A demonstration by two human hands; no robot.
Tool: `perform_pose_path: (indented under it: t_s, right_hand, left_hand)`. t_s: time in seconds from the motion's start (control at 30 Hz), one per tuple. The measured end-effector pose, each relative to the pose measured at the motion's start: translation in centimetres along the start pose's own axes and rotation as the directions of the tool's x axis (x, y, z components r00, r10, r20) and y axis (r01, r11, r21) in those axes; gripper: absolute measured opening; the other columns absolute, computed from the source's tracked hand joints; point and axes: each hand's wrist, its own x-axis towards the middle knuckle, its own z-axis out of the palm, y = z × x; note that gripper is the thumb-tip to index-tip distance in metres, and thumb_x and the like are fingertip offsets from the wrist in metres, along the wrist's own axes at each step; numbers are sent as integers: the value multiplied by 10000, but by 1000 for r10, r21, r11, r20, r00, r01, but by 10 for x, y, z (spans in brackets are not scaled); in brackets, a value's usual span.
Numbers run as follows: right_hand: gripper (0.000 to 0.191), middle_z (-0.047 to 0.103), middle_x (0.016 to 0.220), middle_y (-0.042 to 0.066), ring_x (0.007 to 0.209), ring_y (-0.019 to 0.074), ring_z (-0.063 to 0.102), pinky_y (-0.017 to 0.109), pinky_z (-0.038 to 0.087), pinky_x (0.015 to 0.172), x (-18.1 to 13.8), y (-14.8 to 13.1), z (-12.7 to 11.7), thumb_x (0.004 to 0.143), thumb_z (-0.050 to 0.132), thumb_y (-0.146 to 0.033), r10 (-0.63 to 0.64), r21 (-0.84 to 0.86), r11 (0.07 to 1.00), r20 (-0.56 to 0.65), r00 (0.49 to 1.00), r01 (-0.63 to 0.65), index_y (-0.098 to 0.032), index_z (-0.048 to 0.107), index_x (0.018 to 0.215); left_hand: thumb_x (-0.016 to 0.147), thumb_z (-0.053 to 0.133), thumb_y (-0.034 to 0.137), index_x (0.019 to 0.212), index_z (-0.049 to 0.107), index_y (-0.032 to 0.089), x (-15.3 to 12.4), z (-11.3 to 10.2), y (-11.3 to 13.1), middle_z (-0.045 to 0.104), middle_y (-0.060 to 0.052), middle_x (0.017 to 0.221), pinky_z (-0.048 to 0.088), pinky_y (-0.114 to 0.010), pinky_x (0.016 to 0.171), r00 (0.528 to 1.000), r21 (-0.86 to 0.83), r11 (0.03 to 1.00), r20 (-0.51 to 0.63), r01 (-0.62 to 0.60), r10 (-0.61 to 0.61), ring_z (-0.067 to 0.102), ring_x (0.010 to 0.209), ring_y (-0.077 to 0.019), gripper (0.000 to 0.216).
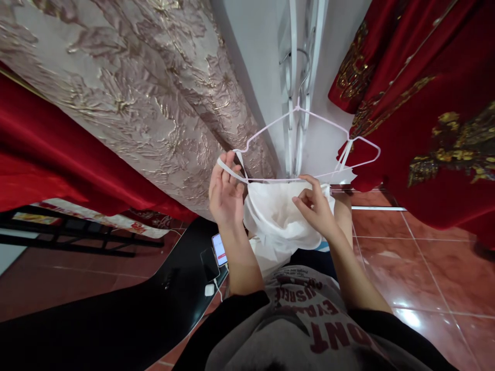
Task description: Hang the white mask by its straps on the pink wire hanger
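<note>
A pale pink hanger (325,117) hangs by its metal hook from a white bar. From it hangs a white cloth piece (284,211) with thin straps, bunched over my lap; its exact kind is unclear. My left hand (227,193) is at the hanger's left end, palm toward me, its fingers through the loop of a white strap (232,170). The other strap (345,154) lies over the hanger's right shoulder. My right hand (314,206) is over the cloth, index finger stretched to the hanger's lower bar, thumb apart from it and other fingers curled.
An embossed pinkish-gold fabric (154,93) hangs at left, with red cloth (58,139) beside it. Gold-trimmed red garments (425,118) hang at right. A black bench (127,314) carries a lit phone (219,250), a dark phone (209,264) and a white charger (209,290). The floor (410,268) is red tile.
</note>
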Motion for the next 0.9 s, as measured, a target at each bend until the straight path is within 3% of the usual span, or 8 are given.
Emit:
perform_pose_path:
  t_s: [0.13, 0.23, 0.33, 0.43, 0.53, 0.63, 0.77, 0.9]
  right_hand:
    - [546, 512, 720, -77, 610, 159, 497, 319, 425, 605, -1, 3, -7, 1001, 617, -316, 10, -24, 1000, -10, 1000, -10, -325, 428, 1513]
    - [554, 543, 727, -73, 610, 153, 495, 320, 437, 609, 0, 3, -11, 1000, 624, -310, 5, -43, 999, -9, 1000, -6, -321, 434, 1520]
    - [571, 545, 730, -76, 590, 142, 484, 312, 439, 595, 1, 0, -3, 994, 647, -314, -3, 24, 1000, 5, 1000, 3, -331, 439, 1525]
    - [599, 585, 758, -64, 594, 139, 504, 301, 442, 576, 0, -1, 7, 971, 708, -347, -11, 195, 981, 21, 1000, 7, -345, 461, 1518]
    - [474, 671, 966, 4, 728, 141, 585, 297, 491, 647, -2, 5, 4, 939, 758, -361, -3, 286, 953, -313, 950, 98, -333, 586, 1380]
    - [385, 667, 1218, 50, 943, 164, 645, 324, 544, 803, -1, 15, -14, 903, 764, -341, 35, 216, 965, -662, 749, 146, -317, 633, 1264]
    - [380, 721, 1191, 60, 952, 182, 674, 342, 553, 829, 5, 24, -36, 873, 767, -368, 163, 332, 943, -446, 880, -7, -298, 663, 1232]
    - [183, 713, 852, -3, 686, 126, 572, 289, 489, 699, 7, 24, -44, 885, 742, -382, 211, 366, 929, -405, 889, -54, -255, 687, 1005]
  left_hand:
    - [948, 674, 560, 1473, 625, 437, 3, -11, -11, 387, 34, 1775, 580, -293, 686, 967, 36, 991, -218, -129, 134, 550, 1497, -334, 542]
    - [902, 746, 518, 1358, 717, 367, 1, -19, -15, 571, -44, 1648, 502, -234, 594, 951, 86, 996, -306, -19, 44, 701, 1261, -268, 481]
    - [878, 801, 560, 1120, 796, 235, -7, -6, -15, 789, -147, 1308, 392, -195, 487, 972, 16, 982, -143, 189, -185, 761, 950, -201, 405]
    - [895, 809, 573, 953, 754, 182, -16, 18, -17, 835, -148, 1047, 364, -184, 456, 969, -89, 966, -13, 244, -246, 740, 767, -160, 398]
    - [914, 811, 551, 868, 696, 193, -18, 32, -23, 824, -99, 908, 368, -176, 450, 985, -164, 973, -22, 165, -171, 672, 643, -115, 379]
    - [928, 803, 551, 860, 679, 203, -13, 31, -29, 807, -77, 864, 353, -176, 435, 993, -168, 980, -34, 107, -114, 613, 588, -98, 375]
    - [928, 800, 565, 863, 660, 204, -8, 27, -33, 797, -65, 857, 341, -174, 432, 992, -141, 986, -77, 84, -95, 566, 555, -85, 392]
    - [908, 806, 590, 869, 654, 199, -10, 30, -32, 790, -66, 844, 352, -179, 442, 990, -143, 986, -100, 82, -97, 541, 539, -80, 421]
